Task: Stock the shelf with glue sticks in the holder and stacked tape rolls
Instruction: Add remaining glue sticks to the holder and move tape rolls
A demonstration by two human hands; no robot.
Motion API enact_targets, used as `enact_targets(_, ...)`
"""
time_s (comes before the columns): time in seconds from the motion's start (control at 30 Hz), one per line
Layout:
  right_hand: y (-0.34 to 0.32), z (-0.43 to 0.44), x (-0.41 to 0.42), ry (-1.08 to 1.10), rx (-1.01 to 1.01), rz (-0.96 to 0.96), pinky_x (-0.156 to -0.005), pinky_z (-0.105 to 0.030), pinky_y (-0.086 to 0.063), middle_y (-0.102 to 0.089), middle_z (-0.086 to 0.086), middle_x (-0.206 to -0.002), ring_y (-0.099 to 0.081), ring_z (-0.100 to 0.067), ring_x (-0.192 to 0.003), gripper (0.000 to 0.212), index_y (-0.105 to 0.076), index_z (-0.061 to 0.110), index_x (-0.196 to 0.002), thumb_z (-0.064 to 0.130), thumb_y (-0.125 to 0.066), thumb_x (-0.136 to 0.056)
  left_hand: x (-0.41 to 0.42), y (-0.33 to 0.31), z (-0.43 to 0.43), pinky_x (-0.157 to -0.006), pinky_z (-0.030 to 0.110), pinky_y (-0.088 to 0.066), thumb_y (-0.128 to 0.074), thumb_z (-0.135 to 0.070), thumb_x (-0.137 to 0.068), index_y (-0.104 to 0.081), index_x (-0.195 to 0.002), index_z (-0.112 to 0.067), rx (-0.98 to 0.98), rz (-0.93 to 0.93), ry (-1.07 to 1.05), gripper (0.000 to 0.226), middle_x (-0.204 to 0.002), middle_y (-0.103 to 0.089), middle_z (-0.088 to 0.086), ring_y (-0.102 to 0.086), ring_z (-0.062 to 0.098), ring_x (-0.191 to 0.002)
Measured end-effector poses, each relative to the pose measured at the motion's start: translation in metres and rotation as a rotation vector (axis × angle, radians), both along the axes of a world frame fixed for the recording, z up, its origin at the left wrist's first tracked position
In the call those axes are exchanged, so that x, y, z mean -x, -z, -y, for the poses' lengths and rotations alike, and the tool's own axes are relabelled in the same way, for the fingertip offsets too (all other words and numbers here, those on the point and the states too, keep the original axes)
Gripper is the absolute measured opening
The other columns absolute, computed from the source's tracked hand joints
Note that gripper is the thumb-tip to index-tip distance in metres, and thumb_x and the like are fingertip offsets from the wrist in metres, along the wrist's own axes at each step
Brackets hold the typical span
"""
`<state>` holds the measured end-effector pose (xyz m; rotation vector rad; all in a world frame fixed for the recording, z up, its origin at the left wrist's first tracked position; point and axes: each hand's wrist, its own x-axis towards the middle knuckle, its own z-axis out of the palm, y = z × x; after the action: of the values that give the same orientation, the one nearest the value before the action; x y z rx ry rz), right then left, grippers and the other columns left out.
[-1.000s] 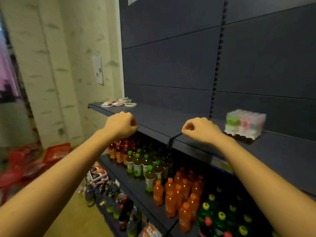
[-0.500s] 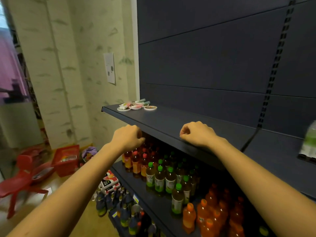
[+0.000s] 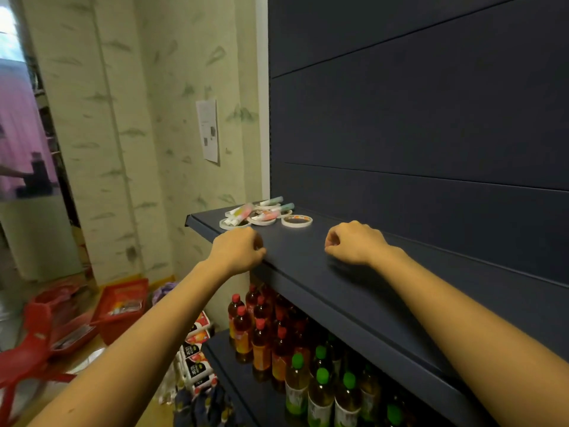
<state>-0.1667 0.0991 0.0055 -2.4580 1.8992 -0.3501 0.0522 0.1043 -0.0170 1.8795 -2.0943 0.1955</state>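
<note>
Head view: entry for a dark shelf (image 3: 308,272), middle of frame.

Item 1, glue sticks (image 3: 243,212): loose pile, lying flat, centre of frame near the shelf's left end, mixed with item 2.

Item 2, tape rolls (image 3: 297,220): flat and unstacked, some under the sticks, one just right of the pile.

Item 3, left hand (image 3: 237,254): fingers curled into a fist, holding nothing, at the shelf's front edge just below the nearest roll.

Item 4, right hand (image 3: 354,245): likewise fisted and empty, resting on the shelf, right of centre.

Item 5, holder: out of frame.

Change: over the last second the view has swung left. The pile, then small at upper left, now sits at centre. Both hands have slid along the shelf toward it, and the holder has passed off the right edge.

Bearing on task: nothing from this pile is sorted yet. Judged to be the approach to a pick-up, with sticks then to go back right to the holder.
</note>
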Motion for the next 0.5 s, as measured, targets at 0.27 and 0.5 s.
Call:
enact_targets(0.27, 0.000, 0.084, -0.046, -0.006, 0.000, -0.016, -0.084, -0.037, -0.048, -0.062, -0.002, -0.116, -0.058, -0.024, -0.104, 0.019, -0.065, 0.025, -0.104, 0.030, -0.051, -0.093, -0.048, -0.003, 0.083, -0.073, 0.033, -0.048, -0.052, -0.033, -0.091, -0.069, -0.103, -0.020, 0.072, -0.079, -0.029, 0.025, -0.109, -0.068, 0.004, -0.063, 0.025, -0.095)
enact_targets(0.5, 0.001, 0.156, -0.096, 0.009, -0.038, 0.034, -0.092, -0.039, -0.047, -0.057, -0.002, -0.125, -0.056, -0.024, -0.111, 0.029, -0.056, 0.023, -0.122, 0.031, -0.051, -0.095, -0.095, -0.013, 0.155, -0.077, 0.035, -0.050, -0.054, -0.033, -0.089, -0.069, -0.104, -0.021, 0.050, -0.111, 0.021, 0.024, -0.109, -0.070, 0.004, -0.063, 0.027, -0.099)
